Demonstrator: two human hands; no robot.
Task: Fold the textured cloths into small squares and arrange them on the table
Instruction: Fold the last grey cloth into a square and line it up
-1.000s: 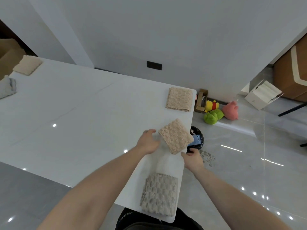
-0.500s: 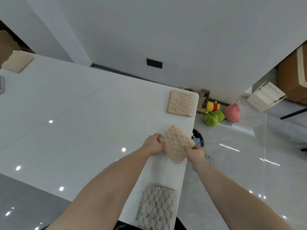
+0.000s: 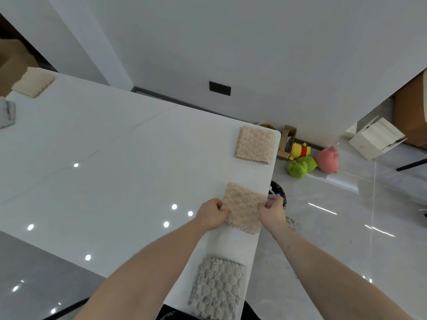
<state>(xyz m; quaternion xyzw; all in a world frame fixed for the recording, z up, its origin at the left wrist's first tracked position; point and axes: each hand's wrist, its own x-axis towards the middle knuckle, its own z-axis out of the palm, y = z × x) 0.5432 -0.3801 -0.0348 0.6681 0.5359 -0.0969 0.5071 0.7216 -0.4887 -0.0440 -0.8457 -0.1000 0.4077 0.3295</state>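
A folded beige textured cloth (image 3: pixel 243 207) lies near the right edge of the white table (image 3: pixel 115 172). My left hand (image 3: pixel 212 214) grips its left side and my right hand (image 3: pixel 272 210) pinches its right side. Another folded beige cloth (image 3: pixel 255 144) lies flat at the table's far right corner. A folded grey cloth (image 3: pixel 217 289) lies at the near right end. At the far left a beige cloth (image 3: pixel 33 82) lies on the table, and a grey cloth (image 3: pixel 7 113) is cut off by the frame edge.
The table's right edge drops to a glossy tiled floor. Plush toys (image 3: pixel 309 159), a white box (image 3: pixel 375 140) and a small wooden item (image 3: pixel 286 143) lie on the floor by the wall. A dark round object (image 3: pixel 278 192) sits below the table edge by my right hand.
The beige cloth has turned from a diamond angle to nearly square with the table edge. My right hand has closed in from below it and now pinches its right side.
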